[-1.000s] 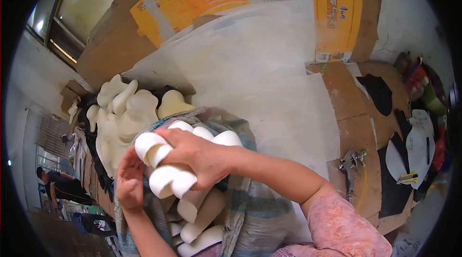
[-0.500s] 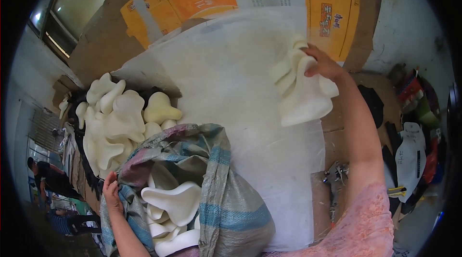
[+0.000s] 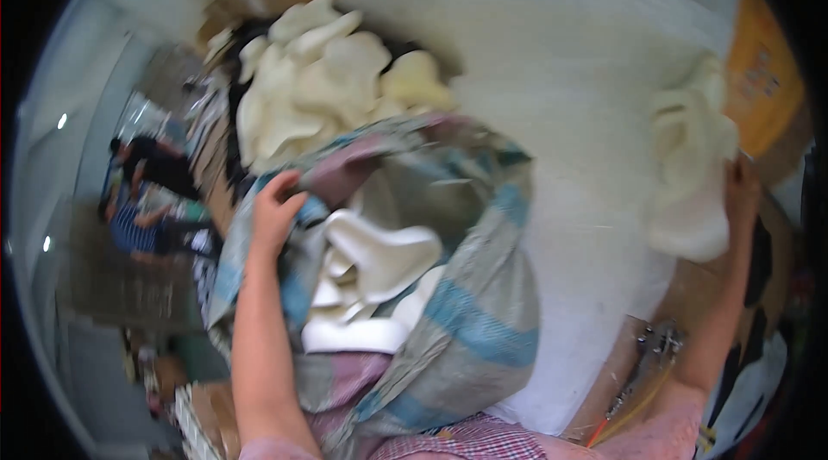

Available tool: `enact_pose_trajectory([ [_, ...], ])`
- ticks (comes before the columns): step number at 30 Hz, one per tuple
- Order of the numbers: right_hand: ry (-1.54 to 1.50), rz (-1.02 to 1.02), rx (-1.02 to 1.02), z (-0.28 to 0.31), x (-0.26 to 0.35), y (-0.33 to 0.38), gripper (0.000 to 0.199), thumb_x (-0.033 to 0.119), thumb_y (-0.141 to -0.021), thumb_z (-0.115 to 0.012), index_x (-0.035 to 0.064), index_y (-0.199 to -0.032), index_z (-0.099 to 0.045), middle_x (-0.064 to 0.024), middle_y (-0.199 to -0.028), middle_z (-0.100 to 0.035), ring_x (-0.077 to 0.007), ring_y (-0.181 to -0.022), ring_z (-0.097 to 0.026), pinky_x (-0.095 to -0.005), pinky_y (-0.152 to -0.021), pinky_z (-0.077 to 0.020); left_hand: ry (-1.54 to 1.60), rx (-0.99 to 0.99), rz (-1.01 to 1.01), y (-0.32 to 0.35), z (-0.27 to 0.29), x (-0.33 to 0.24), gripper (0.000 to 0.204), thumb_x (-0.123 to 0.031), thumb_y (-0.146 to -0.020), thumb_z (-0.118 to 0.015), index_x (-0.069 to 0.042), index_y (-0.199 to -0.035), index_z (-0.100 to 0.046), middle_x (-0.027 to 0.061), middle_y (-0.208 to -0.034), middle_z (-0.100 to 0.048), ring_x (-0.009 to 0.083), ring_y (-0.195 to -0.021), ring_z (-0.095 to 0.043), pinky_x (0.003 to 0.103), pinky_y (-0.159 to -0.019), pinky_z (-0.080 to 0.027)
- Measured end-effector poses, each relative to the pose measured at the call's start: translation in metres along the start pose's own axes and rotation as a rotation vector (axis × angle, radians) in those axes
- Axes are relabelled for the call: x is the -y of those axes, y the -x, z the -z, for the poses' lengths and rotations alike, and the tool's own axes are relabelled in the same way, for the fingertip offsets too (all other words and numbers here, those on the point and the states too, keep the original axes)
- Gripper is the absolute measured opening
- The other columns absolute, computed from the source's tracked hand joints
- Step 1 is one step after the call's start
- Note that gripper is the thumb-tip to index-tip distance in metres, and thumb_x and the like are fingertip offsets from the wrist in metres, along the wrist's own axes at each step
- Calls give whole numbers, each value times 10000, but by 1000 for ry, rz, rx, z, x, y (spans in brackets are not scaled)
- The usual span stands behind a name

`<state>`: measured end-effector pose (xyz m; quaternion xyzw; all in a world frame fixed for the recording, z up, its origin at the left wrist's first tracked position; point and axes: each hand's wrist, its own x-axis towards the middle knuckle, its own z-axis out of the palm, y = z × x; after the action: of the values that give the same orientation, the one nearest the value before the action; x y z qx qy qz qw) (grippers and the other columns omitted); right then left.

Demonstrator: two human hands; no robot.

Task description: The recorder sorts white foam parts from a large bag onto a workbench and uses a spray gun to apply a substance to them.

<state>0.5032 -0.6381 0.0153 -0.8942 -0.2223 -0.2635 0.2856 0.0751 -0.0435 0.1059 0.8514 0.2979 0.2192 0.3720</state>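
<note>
A woven sack (image 3: 466, 322) with grey, blue and pink stripes stands in front of me, its mouth wide. Inside lie several white pads shaped like bicycle saddles (image 3: 384, 257). My left hand (image 3: 276, 214) is at the left side of the sack's mouth, fingers and thumb curled on its rim. Far to the right, my right hand (image 3: 742, 193) is against the side of a small stack of cream saddle-shaped pads (image 3: 690, 175). Its fingers are smeared by motion, so their grip does not show clearly.
More cream saddle-shaped pads (image 3: 315, 89) are heaped behind the sack on dark material. A white sheet (image 3: 586, 124) covers the work surface, with orange cardboard (image 3: 763, 72) at its right. Metal tools (image 3: 655, 348) lie near my right forearm. Two people (image 3: 155, 193) are at the far left.
The view has swung to the right-hand side's lower area, so the sack and heap appear higher and further right. My right hand has moved from the stack's top to its right side.
</note>
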Motion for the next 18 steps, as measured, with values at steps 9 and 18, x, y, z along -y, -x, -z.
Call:
enact_pose_trajectory([
  [9, -644, 34, 256, -63, 220, 36, 324, 81, -851, -607, 50, -1171, -568, -88, -1086, -624, -180, -925, -604, -297, -775, -498, -332, 362, 192, 133, 1, -64, 364, -176, -748, -689, -1, -1059, -614, 98, -980, -635, 177, -919, -591, 305, -803, -478],
  [18, -866, 440, 1100, -193, 447, 166, 596, 124, -654, -718, 86, -1206, -498, -150, -1154, -555, -348, -1081, -493, -422, -920, -407, -270, 431, 404, 176, -5, -38, 562, -240, -746, -713, 3, -1217, -526, 159, -1005, -633, 238, -905, -625, 332, -784, -482],
])
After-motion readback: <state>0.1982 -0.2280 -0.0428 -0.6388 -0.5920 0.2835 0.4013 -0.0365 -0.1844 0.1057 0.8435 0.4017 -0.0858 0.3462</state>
